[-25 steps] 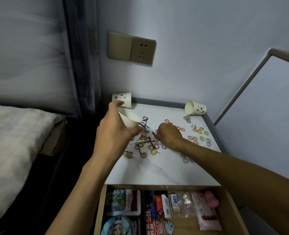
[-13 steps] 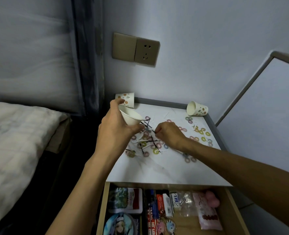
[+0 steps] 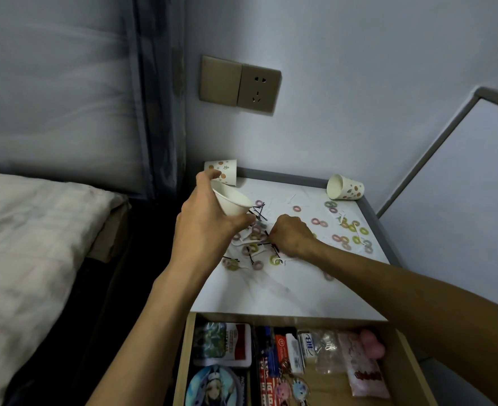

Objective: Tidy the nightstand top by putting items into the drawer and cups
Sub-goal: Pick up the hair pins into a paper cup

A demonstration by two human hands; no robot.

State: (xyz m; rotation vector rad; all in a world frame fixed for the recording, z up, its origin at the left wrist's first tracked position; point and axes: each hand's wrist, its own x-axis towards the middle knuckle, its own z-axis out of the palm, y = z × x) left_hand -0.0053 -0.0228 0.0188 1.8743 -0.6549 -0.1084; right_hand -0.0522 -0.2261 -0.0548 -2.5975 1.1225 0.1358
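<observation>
left hand [image 3: 209,230]: wrapped round tilted paper cup [image 3: 233,202]. right hand [image 3: 293,237]: fingers curled down onto hairpins [image 3: 274,248]; pinch hidden.

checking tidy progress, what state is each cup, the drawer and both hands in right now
held paper cup, tilted toward the right hand, gripped by left hand
back-left paper cup, standing, partly hidden
back-right paper cup, lying on its side
drawer, open, items inside
right hand, curled over the bobby pins, grasp hidden
hair ties, scattered on the nightstand top
</observation>
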